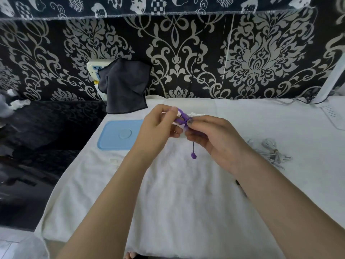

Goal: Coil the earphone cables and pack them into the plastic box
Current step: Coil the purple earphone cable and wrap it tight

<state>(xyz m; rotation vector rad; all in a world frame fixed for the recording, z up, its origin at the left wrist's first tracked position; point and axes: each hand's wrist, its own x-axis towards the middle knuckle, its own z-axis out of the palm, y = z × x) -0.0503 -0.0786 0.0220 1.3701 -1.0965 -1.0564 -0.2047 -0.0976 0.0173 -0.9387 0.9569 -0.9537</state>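
A purple earphone cable [183, 118] is bunched into a small coil between both hands, above the middle of the white towel [179, 193]. My left hand [158, 128] pinches the coil's left end with thumb and fingers. My right hand [211, 135] grips its right side. One purple earbud [193, 155] dangles on a short length of wire below the hands. A clear plastic box [192, 107] lies behind the hands, mostly hidden by them. Its light blue lid [119, 134] rests flat on the towel to the left. A white earphone bundle [270, 150] lies at the right.
A dark grey cloth [125, 85] hangs against the patterned wall at the back left, over a white device. A white ribbed object [334, 116] and cables sit at the far right. The towel's left edge drops off to a dark surface.
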